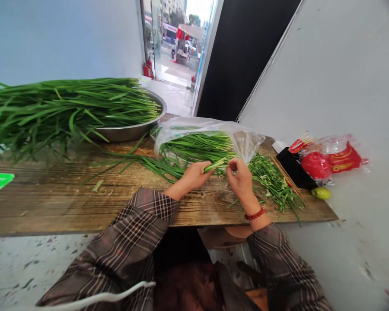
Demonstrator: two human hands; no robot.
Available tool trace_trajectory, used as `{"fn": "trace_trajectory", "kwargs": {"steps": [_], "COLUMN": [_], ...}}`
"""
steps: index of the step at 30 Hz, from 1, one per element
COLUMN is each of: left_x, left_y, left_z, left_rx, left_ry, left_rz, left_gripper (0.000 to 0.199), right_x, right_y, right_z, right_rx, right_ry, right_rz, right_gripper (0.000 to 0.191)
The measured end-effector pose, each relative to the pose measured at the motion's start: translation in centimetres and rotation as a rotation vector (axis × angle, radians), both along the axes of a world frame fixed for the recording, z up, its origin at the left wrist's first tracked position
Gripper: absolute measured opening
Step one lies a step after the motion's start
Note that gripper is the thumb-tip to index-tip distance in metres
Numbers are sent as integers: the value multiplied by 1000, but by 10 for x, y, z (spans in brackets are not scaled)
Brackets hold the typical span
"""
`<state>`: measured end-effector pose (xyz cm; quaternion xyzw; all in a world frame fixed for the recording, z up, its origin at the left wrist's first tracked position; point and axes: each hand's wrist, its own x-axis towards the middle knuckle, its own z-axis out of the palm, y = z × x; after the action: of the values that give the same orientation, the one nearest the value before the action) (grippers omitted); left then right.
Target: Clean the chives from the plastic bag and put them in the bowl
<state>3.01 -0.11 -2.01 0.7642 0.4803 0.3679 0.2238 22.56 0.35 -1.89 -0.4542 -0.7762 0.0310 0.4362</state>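
My left hand is closed around a small bunch of garlic chives, with the pale stem ends pointing right. At those ends the thumb and forefinger of my right hand are pinched together on the stems. Long green leaves of the held bunch trail left over the wooden table. Just behind my hands, more chives lie inside a clear plastic bag. A loose heap of chive trimmings sits to the right of my right hand.
A metal basin piled with long chives stands at the back left, leaves hanging over the table. At the right end are a black box, red packaging and a yellow-green fruit. An open doorway lies beyond.
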Motion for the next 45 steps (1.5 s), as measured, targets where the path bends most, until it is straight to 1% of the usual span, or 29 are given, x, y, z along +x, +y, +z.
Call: {"fn": "trace_trajectory", "kwargs": {"steps": [2,4,6,8,10,13,14,16,18,22,25,27,28,29,30,32,35,37,38,39,41,43,45], "left_x": [-1,-2,-3,-3,-2,-2,-2,-2,-2,0,0,-1,-2,-2,-2,-2,-2,-2,-2,-2,-2,-1,-1], "left_y": [1,1,1,1,0,-2,-2,-2,-2,-1,-1,0,1,1,1,1,0,-1,-1,-1,-2,-2,-2], "left_z": [0,-1,-2,-2,-1,-1,-1,-1,-1,-3,-5,-6,-6,-7,-7,-8,-9,-9,-8,-7,-6,-5,-6], "left_rx": [8,7,-7,-23,-34,-48,-49,-43,-40,-69,-75,-74,-73,-69,-63,-45,-20,-14,-15,-16,-15,-14,-23], "left_ry": [2,-2,1,10,22,29,30,28,26,35,28,10,2,0,4,30,71,73,65,52,15,-18,-28], "left_rz": [17,30,30,31,32,31,28,19,12,7,22,38,41,43,46,51,55,52,52,52,45,30,20], "left_gripper": [26,26,25,25,25,25,25,24,24,25,23,22,21,22,23,24,25,24,24,24,24,26,28], "right_x": [21,45,62,67,57,28,19,3,-8,-24,-24,-18,-13,-8,-4,2,2,-1,-3,-6,-14,-25,-35], "right_y": [8,17,22,22,17,8,6,2,0,0,4,6,7,6,5,2,-2,-3,-4,-5,-6,-7,-5], "right_z": [0,1,4,10,17,24,24,21,13,-4,-7,-5,-3,-2,0,3,6,8,8,7,2,-4,-8], "right_rx": [17,-2,-17,4,17,-38,-54,-73,-136,-370,-415,-431,-444,-456,-462,-434,-287,-175,-135,-110,-101,-159,-248], "right_ry": [-37,-132,-254,-286,-200,-112,-116,-93,54,550,907,1046,1052,1008,920,670,277,108,68,66,161,368,646], "right_rz": [-73,-129,-144,-117,-26,174,213,226,182,108,81,85,94,102,107,109,133,156,162,158,128,83,50], "right_gripper": [16,20,21,24,26,23,20,16,17,23,28,30,32,32,33,32,22,17,17,18,18,19,20]}}
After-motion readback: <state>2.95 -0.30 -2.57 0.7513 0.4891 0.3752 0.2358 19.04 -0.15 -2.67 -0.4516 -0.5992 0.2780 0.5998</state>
